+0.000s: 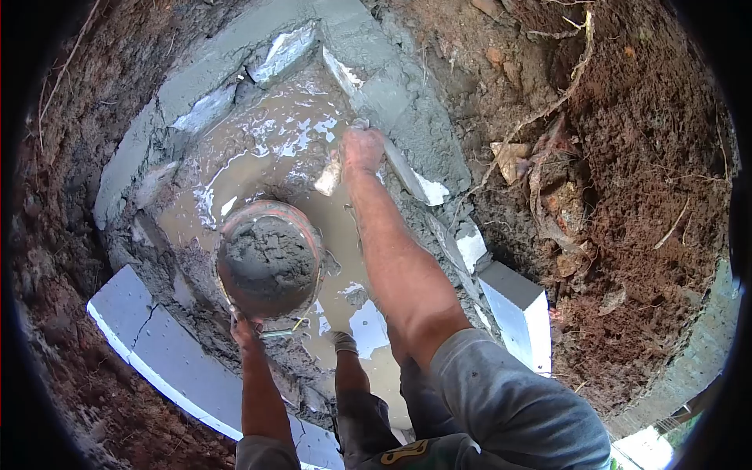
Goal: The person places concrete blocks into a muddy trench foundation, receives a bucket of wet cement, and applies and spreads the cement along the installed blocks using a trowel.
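the left hand (246,330) pinches the near rim of a round bucket (270,208) holding grey mortar (270,254), left of centre amid muddy water (335,231). farther and to the right, the right hand (363,149) is curled beside the mortar-smeared wall (407,102), a pale piece (329,178) just beside it; whether gripped, i cannot tell.

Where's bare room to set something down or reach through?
The cracked block top, bordered outside by soil, looks bare; muddy water lies open between bucket and right forearm. Crowded: the bucket's lower rim, at the left hand.
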Demonstrator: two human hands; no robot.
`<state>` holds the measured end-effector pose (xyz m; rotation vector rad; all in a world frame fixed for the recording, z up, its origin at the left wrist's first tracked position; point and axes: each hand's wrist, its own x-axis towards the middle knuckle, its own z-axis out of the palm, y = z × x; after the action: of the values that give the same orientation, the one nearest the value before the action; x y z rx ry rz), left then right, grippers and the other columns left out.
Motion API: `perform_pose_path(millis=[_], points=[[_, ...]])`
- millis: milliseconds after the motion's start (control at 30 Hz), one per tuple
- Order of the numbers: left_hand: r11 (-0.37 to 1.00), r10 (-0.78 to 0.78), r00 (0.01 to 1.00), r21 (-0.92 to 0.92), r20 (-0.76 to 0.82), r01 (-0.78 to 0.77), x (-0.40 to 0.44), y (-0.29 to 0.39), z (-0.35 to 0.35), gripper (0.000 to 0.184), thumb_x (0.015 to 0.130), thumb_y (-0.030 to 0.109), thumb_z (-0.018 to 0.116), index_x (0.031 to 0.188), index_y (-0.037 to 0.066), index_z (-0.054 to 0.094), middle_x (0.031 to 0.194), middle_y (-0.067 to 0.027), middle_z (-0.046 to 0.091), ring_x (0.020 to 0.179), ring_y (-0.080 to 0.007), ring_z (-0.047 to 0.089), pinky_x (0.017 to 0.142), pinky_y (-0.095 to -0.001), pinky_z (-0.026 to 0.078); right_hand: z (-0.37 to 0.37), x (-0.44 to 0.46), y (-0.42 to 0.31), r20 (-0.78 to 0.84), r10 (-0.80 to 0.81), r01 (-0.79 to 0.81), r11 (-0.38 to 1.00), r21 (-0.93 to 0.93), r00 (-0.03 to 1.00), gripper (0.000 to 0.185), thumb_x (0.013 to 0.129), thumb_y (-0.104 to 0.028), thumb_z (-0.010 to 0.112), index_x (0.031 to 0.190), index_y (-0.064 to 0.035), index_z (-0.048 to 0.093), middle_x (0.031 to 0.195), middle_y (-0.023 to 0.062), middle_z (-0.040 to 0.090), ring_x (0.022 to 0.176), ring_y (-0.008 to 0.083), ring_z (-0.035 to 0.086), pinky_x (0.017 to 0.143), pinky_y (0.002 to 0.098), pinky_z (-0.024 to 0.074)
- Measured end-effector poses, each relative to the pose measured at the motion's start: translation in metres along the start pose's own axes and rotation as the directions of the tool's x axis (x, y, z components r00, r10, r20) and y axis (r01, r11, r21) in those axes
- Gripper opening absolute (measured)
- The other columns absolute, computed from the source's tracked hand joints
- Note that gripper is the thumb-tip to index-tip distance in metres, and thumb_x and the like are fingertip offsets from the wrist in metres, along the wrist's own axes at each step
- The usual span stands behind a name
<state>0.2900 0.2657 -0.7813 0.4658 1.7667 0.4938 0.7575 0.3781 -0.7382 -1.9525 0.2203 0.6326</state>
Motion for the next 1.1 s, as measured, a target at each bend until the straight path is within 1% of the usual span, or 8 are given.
perform_pose_path(millis=[133,200,367,600,767,867,933,1100], points=[[0.999,-0.053,0.998,-0.007,-0.028,0.053,0.008,-0.004,-0.001,0.04,0.087,0.045,0.055,0.111,0.013,0.055,0.073,-0.0003,0.057,0.054,-0.0136,0.051,0.045,-0.0259,0.04,-0.104,-0.029,0.009,0.07,-0.246,0.23,0.717,-0.658,0.967,0.036,0.085,-0.025,0.045,0.089,0.0084,0.058,0.085,0.0319,0.06,0.085,0.0446,0.059,0.078,0.0467,0.0469],[0.997,-0.082,0.995,0.011,-0.06,0.083,0.008,-0.001,0.0,0.041,0.087,0.046,0.054,0.111,0.013,0.055,0.073,-0.0008,0.057,0.053,-0.0139,0.051,0.044,-0.0263,0.039,-0.16,-0.053,0.022,0.033,-0.134,0.113,0.646,-0.755,0.99,0.038,0.089,-0.027,0.043,0.096,0.0081,0.054,0.089,0.032,0.06,0.085,0.0451,0.059,0.078,0.0477,0.0471],[0.987,-0.122,0.99,0.102,-0.067,0.128,0.007,0.007,0.0,0.042,0.089,0.047,0.05,0.111,0.013,0.055,0.074,-0.0017,0.057,0.053,-0.0149,0.05,0.042,-0.0276,0.039,-0.22,-0.105,0.042,0.058,-0.183,0.163,0.635,-0.755,0.981,0.037,0.089,-0.028,0.048,0.098,0.0068,0.056,0.092,0.0316,0.06,0.091,0.0452,0.058,0.08,0.0481,0.0464],[0.975,-0.139,0.99,0.174,0.0,0.137,0.01,0.013,-0.004,0.038,0.091,0.044,0.048,0.108,0.011,0.057,0.073,-0.002,0.058,0.052,-0.015,0.052,0.041,-0.0286,0.04,-0.141,0.007,-0.001,0.232,-0.238,0.332,0.636,-0.697,0.943,0.036,0.089,-0.027,0.046,0.1,0.0058,0.056,0.087,0.0285,0.062,0.07,0.0372,0.065,0.061,0.0406,0.0519],[0.999,0.034,0.989,-0.038,0.146,-0.029,0.02,-0.007,-0.007,0.035,0.089,0.04,0.053,0.102,0.007,0.057,0.074,-0.0068,0.062,0.052,-0.0176,0.057,0.043,-0.0287,0.045,-0.175,-0.035,-0.003,0.223,-0.068,0.216,0.624,-0.751,0.972,0.037,0.088,-0.029,0.048,0.088,0.0071,0.058,0.09,0.0291,0.061,0.089,0.0419,0.06,0.08,0.0464,0.0477],[0.999,0.034,0.926,-0.033,0.376,-0.024,0.026,-0.018,-0.019,0.036,0.089,0.037,0.055,0.104,0.005,0.057,0.078,-0.0095,0.064,0.059,-0.0181,0.06,0.05,-0.0293,0.049,-0.207,-0.124,0.026,0.441,-0.117,0.452,0.351,-0.82,0.89,0.038,0.086,-0.03,0.051,0.104,0.0028,0.056,0.091,0.0279,0.061,0.082,0.0397,0.063,0.075,0.0458,0.0498],[0.95,0.299,0.879,-0.028,0.371,-0.312,0.007,-0.019,-0.012,0.035,0.089,0.033,0.055,0.105,0.002,0.057,0.078,-0.012,0.065,0.058,-0.0175,0.06,0.053,-0.0291,0.05,-0.198,-0.151,0.043,0.632,-0.005,0.615,0.235,-0.753,0.775,0.037,0.085,-0.03,0.053,0.106,0.0001,0.056,0.096,0.0265,0.06,0.085,0.0396,0.061,0.076,0.046,0.0496],[0.992,0.121,0.973,0.022,0.195,-0.128,-0.025,0.011,0.035,0.035,0.091,0.034,0.053,0.104,0.001,0.057,0.068,-0.0083,0.062,0.053,-0.0146,0.055,0.05,-0.027,0.045,-0.12,-0.128,0.079,0.907,-0.052,0.839,-0.362,-0.407,0.418,0.027,0.082,-0.016,0.053,0.105,-0.0019,0.056,0.103,0.0193,0.058,0.092,0.0322,0.061,0.072,0.043,0.0507]])
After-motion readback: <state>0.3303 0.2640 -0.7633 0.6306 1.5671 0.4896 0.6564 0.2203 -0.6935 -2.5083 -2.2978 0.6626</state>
